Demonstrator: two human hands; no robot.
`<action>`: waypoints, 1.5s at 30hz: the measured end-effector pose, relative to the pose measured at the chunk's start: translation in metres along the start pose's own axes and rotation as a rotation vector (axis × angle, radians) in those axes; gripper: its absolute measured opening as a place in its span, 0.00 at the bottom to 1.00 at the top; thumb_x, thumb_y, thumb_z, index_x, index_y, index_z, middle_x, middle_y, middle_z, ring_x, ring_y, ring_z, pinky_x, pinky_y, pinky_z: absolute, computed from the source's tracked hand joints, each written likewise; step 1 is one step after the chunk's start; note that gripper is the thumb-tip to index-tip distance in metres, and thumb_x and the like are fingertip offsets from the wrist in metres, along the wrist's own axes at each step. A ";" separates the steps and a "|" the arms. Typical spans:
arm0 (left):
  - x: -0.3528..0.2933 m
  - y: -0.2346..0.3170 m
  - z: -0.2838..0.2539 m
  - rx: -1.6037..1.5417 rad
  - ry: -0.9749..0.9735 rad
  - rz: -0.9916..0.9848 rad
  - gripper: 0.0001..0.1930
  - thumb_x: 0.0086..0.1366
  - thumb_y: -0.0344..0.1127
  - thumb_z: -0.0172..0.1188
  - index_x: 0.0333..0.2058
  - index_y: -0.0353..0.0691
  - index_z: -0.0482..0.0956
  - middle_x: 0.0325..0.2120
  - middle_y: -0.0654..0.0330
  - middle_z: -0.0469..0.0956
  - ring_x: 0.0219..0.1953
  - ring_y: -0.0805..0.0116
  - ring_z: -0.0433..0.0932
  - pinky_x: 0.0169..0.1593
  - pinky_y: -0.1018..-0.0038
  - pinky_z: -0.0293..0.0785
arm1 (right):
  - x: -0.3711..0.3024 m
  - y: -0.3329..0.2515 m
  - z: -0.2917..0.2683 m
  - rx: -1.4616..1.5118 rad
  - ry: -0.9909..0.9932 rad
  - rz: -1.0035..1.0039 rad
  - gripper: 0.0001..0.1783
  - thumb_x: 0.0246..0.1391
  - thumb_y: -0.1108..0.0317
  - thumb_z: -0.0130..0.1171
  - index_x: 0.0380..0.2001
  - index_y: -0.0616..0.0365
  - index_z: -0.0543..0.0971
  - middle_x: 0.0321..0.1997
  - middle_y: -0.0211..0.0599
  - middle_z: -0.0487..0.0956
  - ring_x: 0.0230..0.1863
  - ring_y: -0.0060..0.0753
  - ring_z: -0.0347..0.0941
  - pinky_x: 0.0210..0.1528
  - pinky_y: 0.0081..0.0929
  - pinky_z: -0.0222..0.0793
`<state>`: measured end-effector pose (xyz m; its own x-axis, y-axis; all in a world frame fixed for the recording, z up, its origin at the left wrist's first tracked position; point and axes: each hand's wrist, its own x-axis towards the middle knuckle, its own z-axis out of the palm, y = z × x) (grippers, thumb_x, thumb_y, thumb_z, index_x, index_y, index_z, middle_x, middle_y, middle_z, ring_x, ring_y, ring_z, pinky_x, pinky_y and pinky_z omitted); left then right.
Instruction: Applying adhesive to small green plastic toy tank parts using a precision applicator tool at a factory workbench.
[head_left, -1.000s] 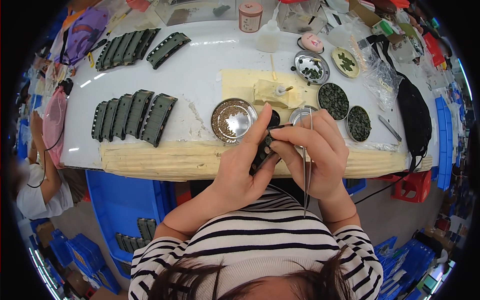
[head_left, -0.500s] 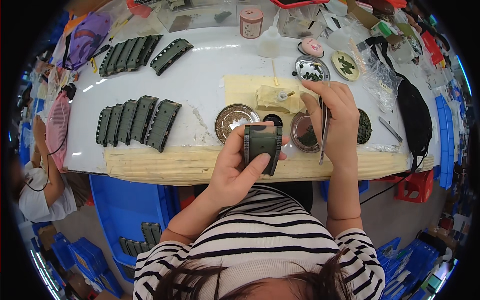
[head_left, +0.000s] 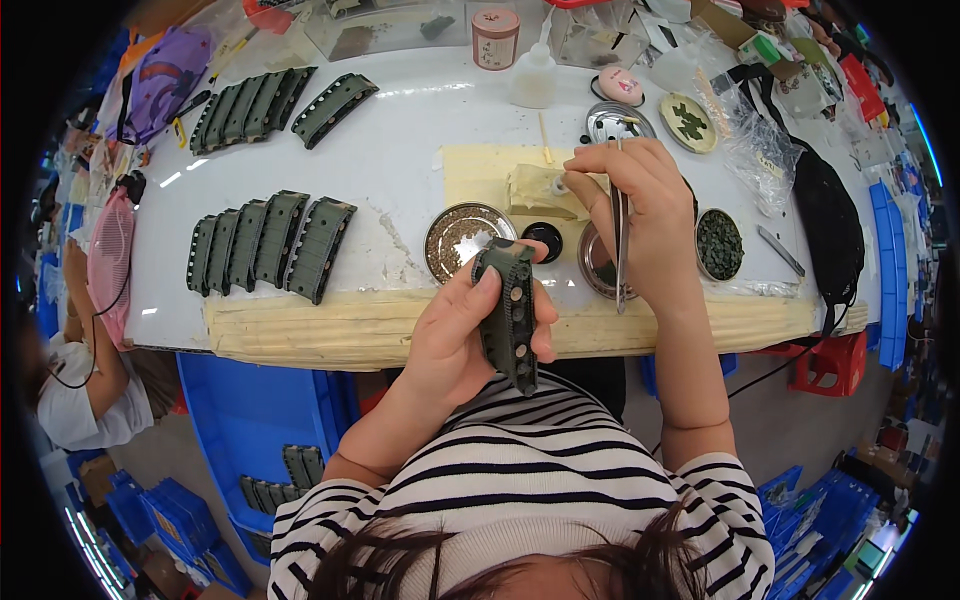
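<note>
My left hand [head_left: 445, 335] is closed round a curved dark green camouflage-patterned piece [head_left: 508, 325], tilted so its edge with round studs faces up. My right hand [head_left: 645, 215] holds metal tweezers [head_left: 621, 240] against the palm, tips pointing down toward me. Its thumb and forefinger come together beside a tape-covered block [head_left: 535, 190] with a small white nozzle; whether they pinch anything is too small to tell. Near the left hand lie a round tin of brown granules [head_left: 455, 245] and a small black round pot [head_left: 543, 240]. Behind the right wrist, another round tin [head_left: 592, 268] is partly hidden.
Similar curved green pieces stand in rows at the left [head_left: 255, 240] and far left [head_left: 245, 110]. A tin of dark green bits [head_left: 720, 245], loose tweezers [head_left: 780, 250] and a black strap bag [head_left: 830, 220] lie right. A white squeeze bottle [head_left: 534, 75] stands behind. Another person [head_left: 85, 380] sits left.
My left hand has turned the green piece from its broad face to its studded edge. My right hand has moved left, to the taped block; the stick in its nozzle no longer shows.
</note>
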<state>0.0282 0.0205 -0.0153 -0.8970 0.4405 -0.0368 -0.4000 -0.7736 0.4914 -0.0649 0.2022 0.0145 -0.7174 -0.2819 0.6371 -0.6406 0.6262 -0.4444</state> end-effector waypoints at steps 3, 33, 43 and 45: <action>0.001 0.000 0.003 -0.205 -0.021 -0.037 0.23 0.73 0.43 0.40 0.59 0.32 0.59 0.33 0.53 0.76 0.31 0.66 0.77 0.38 0.69 0.78 | 0.000 0.000 -0.003 -0.036 -0.048 0.011 0.08 0.43 0.76 0.65 0.30 0.60 0.79 0.28 0.37 0.77 0.33 0.38 0.70 0.35 0.30 0.66; 0.002 -0.006 0.000 -0.416 -0.089 -0.124 0.24 0.74 0.44 0.37 0.60 0.33 0.59 0.32 0.57 0.74 0.30 0.68 0.75 0.34 0.73 0.75 | -0.020 -0.048 -0.008 0.816 0.058 0.296 0.03 0.60 0.78 0.51 0.37 0.66 0.71 0.31 0.32 0.72 0.31 0.22 0.78 0.34 0.17 0.73; 0.000 -0.006 -0.004 -0.416 -0.098 -0.116 0.24 0.74 0.44 0.37 0.61 0.34 0.57 0.35 0.55 0.75 0.33 0.66 0.76 0.38 0.70 0.76 | -0.020 -0.046 -0.007 0.763 0.117 0.331 0.03 0.60 0.76 0.53 0.36 0.64 0.72 0.28 0.29 0.72 0.28 0.17 0.73 0.31 0.14 0.69; 0.002 -0.004 -0.008 -0.402 -0.147 -0.104 0.25 0.74 0.44 0.37 0.63 0.35 0.55 0.40 0.52 0.75 0.37 0.63 0.78 0.44 0.66 0.77 | -0.015 -0.040 -0.011 0.642 0.157 0.359 0.04 0.60 0.74 0.55 0.35 0.64 0.73 0.26 0.27 0.72 0.26 0.14 0.69 0.28 0.14 0.66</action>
<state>0.0264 0.0208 -0.0242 -0.8233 0.5631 0.0708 -0.5543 -0.8246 0.1130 -0.0250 0.1892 0.0296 -0.8958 -0.0031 0.4445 -0.4425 0.0998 -0.8912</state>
